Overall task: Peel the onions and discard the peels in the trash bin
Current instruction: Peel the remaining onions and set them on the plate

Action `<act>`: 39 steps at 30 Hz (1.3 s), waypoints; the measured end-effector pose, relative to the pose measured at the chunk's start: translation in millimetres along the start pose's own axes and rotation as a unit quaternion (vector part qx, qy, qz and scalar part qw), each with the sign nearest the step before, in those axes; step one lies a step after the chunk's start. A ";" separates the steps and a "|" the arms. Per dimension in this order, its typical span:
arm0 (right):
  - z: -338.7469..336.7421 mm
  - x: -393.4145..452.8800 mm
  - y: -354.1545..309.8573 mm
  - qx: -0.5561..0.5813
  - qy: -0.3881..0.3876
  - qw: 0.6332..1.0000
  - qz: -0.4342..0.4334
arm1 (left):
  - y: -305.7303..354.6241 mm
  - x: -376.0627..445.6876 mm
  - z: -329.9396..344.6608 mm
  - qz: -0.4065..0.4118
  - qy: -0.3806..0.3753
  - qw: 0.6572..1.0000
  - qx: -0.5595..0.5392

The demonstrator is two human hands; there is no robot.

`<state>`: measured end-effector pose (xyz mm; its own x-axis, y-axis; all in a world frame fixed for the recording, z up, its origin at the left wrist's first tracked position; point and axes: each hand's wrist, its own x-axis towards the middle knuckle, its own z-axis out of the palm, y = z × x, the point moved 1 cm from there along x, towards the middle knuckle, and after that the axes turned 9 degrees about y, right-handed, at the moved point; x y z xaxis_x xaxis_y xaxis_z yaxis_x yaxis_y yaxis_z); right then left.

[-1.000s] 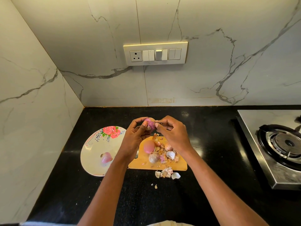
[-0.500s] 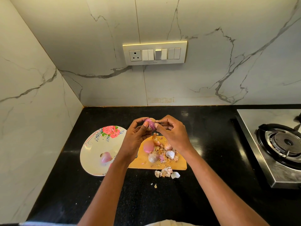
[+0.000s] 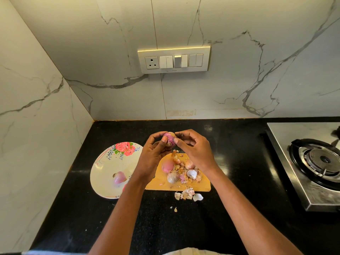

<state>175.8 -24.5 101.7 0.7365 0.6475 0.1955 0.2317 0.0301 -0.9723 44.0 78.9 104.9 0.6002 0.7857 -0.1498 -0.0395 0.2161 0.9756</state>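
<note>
Black desk (image 3: 230, 162): floral plate (image 3: 103, 173) carries one peeled onion (image 3: 119, 177). Cutting board (image 3: 158, 183) is littered with peels (image 3: 191, 174) plus unpeeled onions. Held onion (image 3: 169, 138), half-skinned, is gripped by left hand (image 3: 153, 159); skin is pinched by right hand (image 3: 195, 150). No trash bin seen; discarding not started.

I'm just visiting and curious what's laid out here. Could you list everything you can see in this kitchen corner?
held onion: 1, purple, between both hands above the board
cutting board: 1, wooden, on the counter
onions on board: about 3, pink to pale
loose peels: pile, pale, on board and counter
plate: 1, white, floral, left of board
peeled onion: 1, pink, on plate
counter: black
switch panel: 1, white, on wall
stove: steel, right
left hand: grips onion
right hand: pinches at onion
</note>
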 end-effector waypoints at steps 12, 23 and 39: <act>-4.9 0.9 10.8 -0.001 0.042 0.998 0.035 | -7.1 -0.7 -0.7 -0.015 0.006 1.000 -0.012; -10.1 4.7 18.9 -0.147 0.008 0.989 -0.026 | -14.5 -0.5 -1.7 -0.003 0.028 0.999 0.029; -4.0 -0.4 14.8 -0.034 0.034 0.999 0.006 | -14.8 -5.5 3.4 0.008 0.025 0.998 0.061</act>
<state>181.5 -27.5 87.7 0.7799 0.5949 0.1946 0.2636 -0.0302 -0.9642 44.0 69.4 91.9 0.5597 0.8168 -0.1398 0.0518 0.1339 0.9896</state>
